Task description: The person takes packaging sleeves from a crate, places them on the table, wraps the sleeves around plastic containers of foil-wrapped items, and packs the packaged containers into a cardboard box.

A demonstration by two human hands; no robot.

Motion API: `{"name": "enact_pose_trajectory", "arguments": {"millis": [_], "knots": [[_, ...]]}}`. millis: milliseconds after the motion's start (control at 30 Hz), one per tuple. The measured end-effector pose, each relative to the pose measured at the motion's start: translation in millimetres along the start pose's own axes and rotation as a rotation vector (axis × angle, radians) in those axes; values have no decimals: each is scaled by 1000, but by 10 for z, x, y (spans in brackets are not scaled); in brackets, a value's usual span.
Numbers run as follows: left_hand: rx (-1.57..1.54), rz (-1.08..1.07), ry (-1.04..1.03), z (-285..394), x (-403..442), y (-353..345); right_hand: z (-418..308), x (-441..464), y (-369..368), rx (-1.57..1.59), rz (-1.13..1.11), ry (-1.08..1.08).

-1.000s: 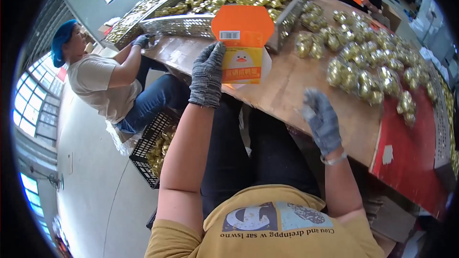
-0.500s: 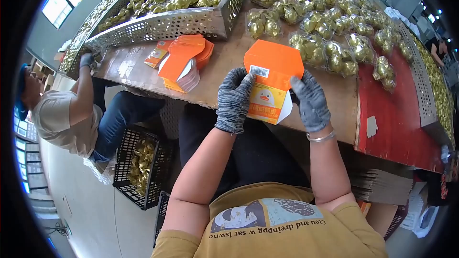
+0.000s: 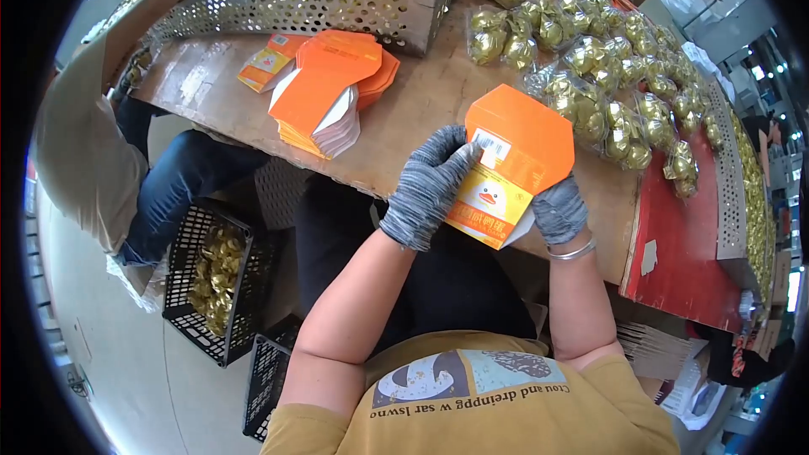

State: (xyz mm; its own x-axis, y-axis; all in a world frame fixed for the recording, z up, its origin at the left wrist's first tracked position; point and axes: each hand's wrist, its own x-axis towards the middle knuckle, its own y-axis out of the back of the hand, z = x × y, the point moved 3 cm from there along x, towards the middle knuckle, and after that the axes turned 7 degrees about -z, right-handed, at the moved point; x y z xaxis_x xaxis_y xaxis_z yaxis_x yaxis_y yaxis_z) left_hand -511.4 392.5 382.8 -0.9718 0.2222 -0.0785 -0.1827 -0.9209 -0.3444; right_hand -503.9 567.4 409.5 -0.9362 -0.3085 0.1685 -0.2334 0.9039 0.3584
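An orange and yellow cardboard carton (image 3: 521, 136), with a barcode and a duck face on it, is held above the table edge, tilted. My left hand (image 3: 431, 185), in a grey knit glove, is closed on its left edge, thumb beside the barcode. My right hand (image 3: 559, 212), gloved too, grips the lower right side; its fingers are mostly hidden behind the carton. Left of my hands a stack of flat orange cartons (image 3: 324, 84) lies on the table, with a separate orange and yellow carton (image 3: 268, 63) beside it.
Many clear bags of gold-wrapped balls (image 3: 581, 105) cover the table's right side. A perforated metal tray (image 3: 295, 8) of gold-wrapped pieces stands at the back left. At left, a co-worker (image 3: 80, 135) sits beside a black crate (image 3: 215, 282) on the floor.
The carton has moved right and tilted. My right hand has shifted from the right edge to the lower right side, fingers now behind. The co-worker's arm has reached up over the tray.
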Motion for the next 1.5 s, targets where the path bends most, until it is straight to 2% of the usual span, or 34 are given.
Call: {"name": "enact_pose_trajectory", "arguments": {"millis": [67,100,133,200,233,267,333,367,433,467,500,567,600,633,700,733,767,800,833,867,900,933,967,1033,1100,1133,1167,1233,1267,1367,1433,1467,1500], "knots": [[103,45,-21,29,-41,20,107,109,-44,-274,0,3],[246,118,-212,29,-39,64,163,131,-104,-283,-5,1],[391,195,-401,27,-54,97,228,150,-161,-114,40,-78],[494,273,-560,173,-140,135,334,154,-232,190,105,-174],[538,275,-606,237,-187,149,408,145,-242,183,113,-179],[737,270,-678,331,-241,153,421,143,-248,140,132,-157],[482,52,-528,330,-269,144,423,73,-205,103,218,-163],[20,-78,-188,214,-264,99,336,74,-217,98,239,-173],[-177,-251,116,171,-237,52,128,57,-197,142,463,34],[-109,-257,131,64,-236,77,81,58,-235,743,446,170],[-103,-268,136,58,-249,56,-7,45,-162,744,459,172],[-208,-285,122,46,-293,1,-245,-10,-53,-443,294,193],[-198,-323,137,46,-300,8,-74,-56,-55,99,331,219],[-192,-325,144,49,-315,-17,-60,-98,1,104,339,215],[119,-129,-156,162,-323,-13,-158,-120,76,-425,188,234],[394,-22,-503,176,-302,-5,-121,-124,65,-358,129,166],[450,-49,-553,201,-289,9,-101,-149,51,-360,73,144],[227,-111,-386,238,-323,-57,-74,-192,46,-366,22,117],[-2,-132,-218,270,-366,-124,-13,-262,47,-237,-18,57],[-30,-226,-138,187,-316,-92,93,-341,4,177,6,29],[-57,-181,-96,216,-341,-129,98,-387,-50,595,25,13],[-114,-121,-64,186,-327,-146,-9,-470,-11,629,-23,23],[-171,-57,-36,159,-302,-164,-44,-502,-23,583,9,-88],[-117,12,-68,192,-273,-284,58,-648,-223,747,10,-11],[-91,51,-85,202,-235,-423,-151,-627,-204,829,-82,83],[-86,55,-84,193,-203,-468,-122,-626,-149,639,-65,84],[-107,43,-67,178,-166,-508,-79,-617,-128,646,-65,84],[-107,39,-57,170,-90,-594,15,-612,-82,414,56,60],[-102,36,-47,164,-70,-626,-23,-618,-57,478,171,-14],[-81,64,-55,131,-11,-657,203,-615,-1,351,172,-96],[-148,149,-70,60,53,-534,313,-608,182,404,46,-168],[-216,172,-75,65,75,-447,299,-538,386,325,47,-145],[-229,201,-43,79,98,-371,177,-407,610,-195,123,15]]}}
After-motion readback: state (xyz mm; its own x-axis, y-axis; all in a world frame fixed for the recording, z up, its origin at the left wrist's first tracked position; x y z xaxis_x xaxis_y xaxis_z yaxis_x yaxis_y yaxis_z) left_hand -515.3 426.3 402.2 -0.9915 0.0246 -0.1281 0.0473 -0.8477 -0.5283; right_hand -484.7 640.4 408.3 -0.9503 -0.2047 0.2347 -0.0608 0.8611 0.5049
